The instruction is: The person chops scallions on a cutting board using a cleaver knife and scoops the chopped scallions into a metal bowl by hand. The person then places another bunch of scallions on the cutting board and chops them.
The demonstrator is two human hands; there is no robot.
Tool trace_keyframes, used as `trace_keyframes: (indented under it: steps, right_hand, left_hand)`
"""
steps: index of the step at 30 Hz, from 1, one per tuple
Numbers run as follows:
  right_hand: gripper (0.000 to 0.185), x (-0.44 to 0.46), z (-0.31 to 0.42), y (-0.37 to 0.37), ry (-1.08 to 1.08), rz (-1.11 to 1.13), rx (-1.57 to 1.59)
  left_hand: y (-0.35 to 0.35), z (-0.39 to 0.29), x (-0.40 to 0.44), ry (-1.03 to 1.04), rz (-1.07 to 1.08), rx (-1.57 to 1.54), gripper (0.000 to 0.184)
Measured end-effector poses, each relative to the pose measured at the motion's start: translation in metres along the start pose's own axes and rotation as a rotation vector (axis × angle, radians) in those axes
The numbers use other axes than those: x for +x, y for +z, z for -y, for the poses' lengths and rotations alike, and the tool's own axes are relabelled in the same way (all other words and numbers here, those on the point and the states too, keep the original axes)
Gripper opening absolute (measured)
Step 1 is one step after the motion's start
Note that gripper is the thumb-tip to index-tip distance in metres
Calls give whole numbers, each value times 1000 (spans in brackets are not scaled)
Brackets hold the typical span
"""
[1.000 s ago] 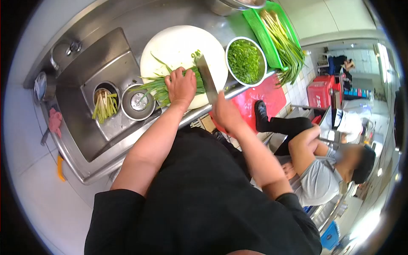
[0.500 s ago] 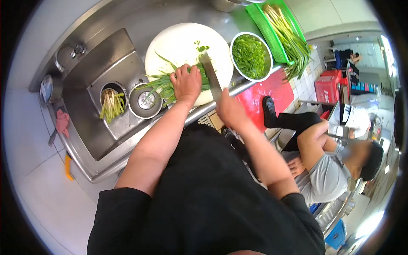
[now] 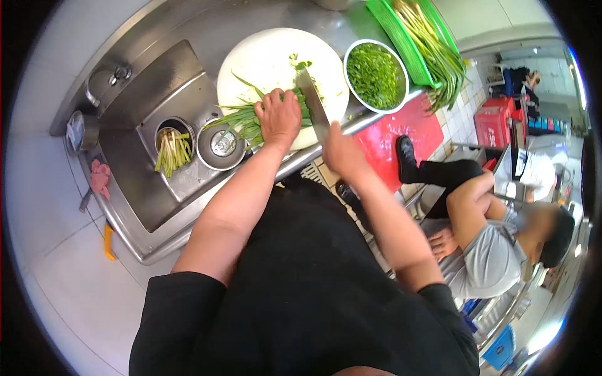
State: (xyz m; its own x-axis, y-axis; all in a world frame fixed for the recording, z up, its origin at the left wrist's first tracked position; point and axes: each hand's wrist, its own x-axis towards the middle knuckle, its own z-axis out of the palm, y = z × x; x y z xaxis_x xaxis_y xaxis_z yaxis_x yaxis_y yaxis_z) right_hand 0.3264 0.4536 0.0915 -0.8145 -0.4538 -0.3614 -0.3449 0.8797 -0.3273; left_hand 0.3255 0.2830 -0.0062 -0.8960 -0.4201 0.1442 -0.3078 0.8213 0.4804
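Observation:
My left hand [image 3: 279,117] presses down on a bunch of green onions [image 3: 244,120] lying across a round white cutting board [image 3: 263,56]. Its fingers are bent over the stalks. My right hand [image 3: 340,150] grips the handle of a cleaver [image 3: 313,106], whose blade stands at the cut end of the bunch, close beside my left fingers. Small cut green pieces [image 3: 300,64] lie beyond the blade on the board. To the right of the board is a bowl of chopped green onions [image 3: 374,76].
A green basket [image 3: 401,55] holds whole green onions at the right. In the sink [image 3: 141,150] at left stand a pot with onion stalks [image 3: 174,150] and a metal bowl [image 3: 222,141]. Another person [image 3: 489,257] sits at the right, near a red mat [image 3: 423,141].
The view has shifted, so the board and sink sit slightly higher and further right. More cut pieces lie beside the blade. My left hand still holds the bunch and my right hand the cleaver.

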Motion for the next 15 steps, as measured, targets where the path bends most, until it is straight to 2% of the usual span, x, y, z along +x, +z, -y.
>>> trace_keyframes:
  steps: [3, 5, 9, 11, 15]
  right_hand:
    - [30, 59, 42, -60, 60, 92, -23]
    - [30, 47, 77, -111, 205, 354, 31]
    - [31, -22, 6, -13, -62, 8, -68]
    - [29, -47, -1, 15, 72, 18, 12]
    - [27, 9, 11, -19, -31, -50, -20]
  left_hand:
    - [1, 1, 4, -13, -14, 9, 25]
    - [-1, -1, 4, -17, -37, 42, 26]
    - [-4, 1, 3, -45, -27, 25, 26]
    - [-9, -2, 5, -51, 27, -15, 26]
    - [1, 0, 6, -47, -24, 16, 26]
